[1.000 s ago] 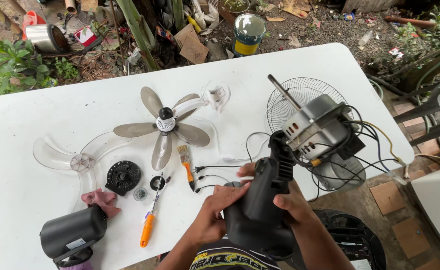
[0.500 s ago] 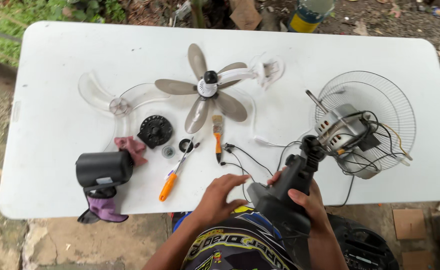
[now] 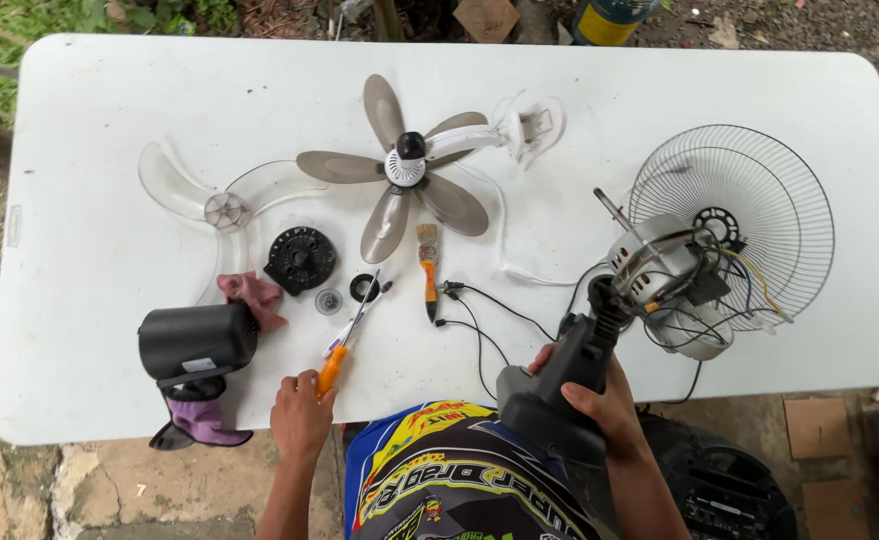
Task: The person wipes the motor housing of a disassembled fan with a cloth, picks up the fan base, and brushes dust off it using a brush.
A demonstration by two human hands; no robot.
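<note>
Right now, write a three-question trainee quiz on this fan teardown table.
1. True or false: the left hand is on the orange-handled screwdriver.
2. What does the right hand hold? A) the dark fan neck housing B) the paintbrush C) the wire guard
3. Fill in: the grey five-blade fan lies beside a clear ____-blade one.

Key: 1 true; 2 A; 3 three.
</note>
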